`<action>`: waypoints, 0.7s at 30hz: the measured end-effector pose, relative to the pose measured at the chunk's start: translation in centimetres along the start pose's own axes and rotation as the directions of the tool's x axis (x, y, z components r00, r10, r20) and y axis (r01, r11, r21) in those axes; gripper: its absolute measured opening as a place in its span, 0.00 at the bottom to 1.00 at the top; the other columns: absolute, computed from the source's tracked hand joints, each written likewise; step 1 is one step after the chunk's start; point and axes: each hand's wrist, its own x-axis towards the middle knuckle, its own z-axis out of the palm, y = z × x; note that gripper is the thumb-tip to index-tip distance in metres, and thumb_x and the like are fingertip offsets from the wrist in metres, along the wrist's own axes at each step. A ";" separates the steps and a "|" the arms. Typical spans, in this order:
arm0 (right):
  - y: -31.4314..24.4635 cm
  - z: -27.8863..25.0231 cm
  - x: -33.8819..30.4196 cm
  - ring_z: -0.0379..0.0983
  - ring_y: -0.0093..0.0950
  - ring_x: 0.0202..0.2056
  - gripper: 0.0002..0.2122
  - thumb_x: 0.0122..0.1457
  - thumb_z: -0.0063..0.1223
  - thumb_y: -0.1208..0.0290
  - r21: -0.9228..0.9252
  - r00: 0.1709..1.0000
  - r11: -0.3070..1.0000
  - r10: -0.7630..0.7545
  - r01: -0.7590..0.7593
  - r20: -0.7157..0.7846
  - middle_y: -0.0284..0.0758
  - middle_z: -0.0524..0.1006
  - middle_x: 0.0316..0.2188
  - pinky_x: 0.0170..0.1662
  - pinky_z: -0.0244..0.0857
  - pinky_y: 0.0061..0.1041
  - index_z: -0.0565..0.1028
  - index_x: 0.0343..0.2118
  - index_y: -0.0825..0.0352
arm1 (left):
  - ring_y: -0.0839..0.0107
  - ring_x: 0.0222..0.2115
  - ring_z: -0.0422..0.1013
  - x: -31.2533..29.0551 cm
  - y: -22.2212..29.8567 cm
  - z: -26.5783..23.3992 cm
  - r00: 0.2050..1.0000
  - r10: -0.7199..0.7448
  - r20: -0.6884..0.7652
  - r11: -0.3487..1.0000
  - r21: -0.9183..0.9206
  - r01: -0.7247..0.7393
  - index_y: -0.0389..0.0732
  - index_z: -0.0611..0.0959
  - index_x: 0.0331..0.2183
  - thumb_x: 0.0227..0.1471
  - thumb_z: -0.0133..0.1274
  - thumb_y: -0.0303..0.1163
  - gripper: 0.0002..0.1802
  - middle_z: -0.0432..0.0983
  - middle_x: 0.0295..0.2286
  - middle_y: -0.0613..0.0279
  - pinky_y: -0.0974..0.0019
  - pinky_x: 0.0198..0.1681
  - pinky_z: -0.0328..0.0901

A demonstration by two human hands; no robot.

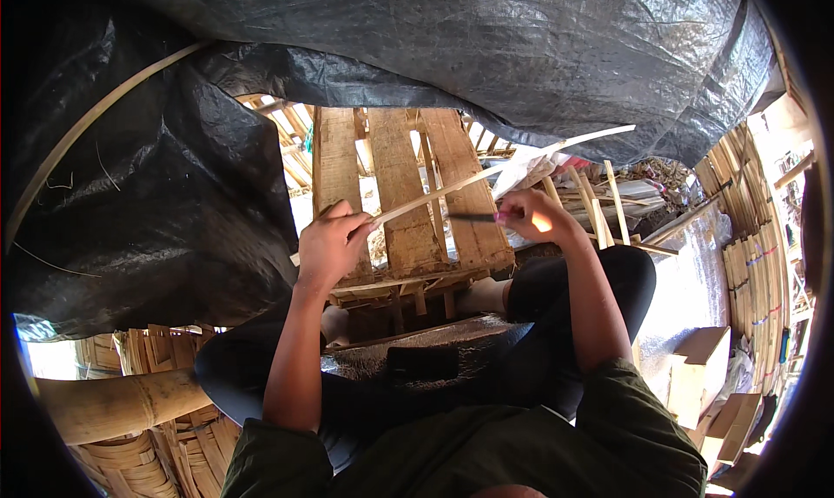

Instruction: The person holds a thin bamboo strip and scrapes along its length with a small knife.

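Observation:
My left hand is closed around the lower end of a long, pale bamboo strip. From there the strip slants up to the right, and its far end bends slightly near the tarpaulin. A knife with a thin dark blade is gripped in my right hand. Its blade points left toward the strip, with a small gap showing below the strip; the handle is mostly hidden by my fingers. Beneath both hands lies a low stand of rough wooden planks, with gaps between its boards.
A black and silver tarpaulin hangs low across the far side and left. Thin sticks lean at the right. Bundled bamboo strips and wooden blocks stand farther right. A thick bamboo pole lies at lower left.

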 end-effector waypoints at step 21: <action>4.2 3.2 2.3 0.78 0.43 0.26 0.13 0.53 0.65 0.62 0.069 0.959 0.990 0.139 -0.125 -0.246 0.48 0.80 0.23 0.33 0.69 0.37 0.83 0.30 0.70 | 0.62 0.24 0.72 -0.9 -0.2 -0.5 0.995 0.029 -0.096 0.997 -0.068 -0.035 0.44 0.87 0.32 0.51 0.62 0.39 0.09 0.70 0.24 0.63 0.61 0.27 0.66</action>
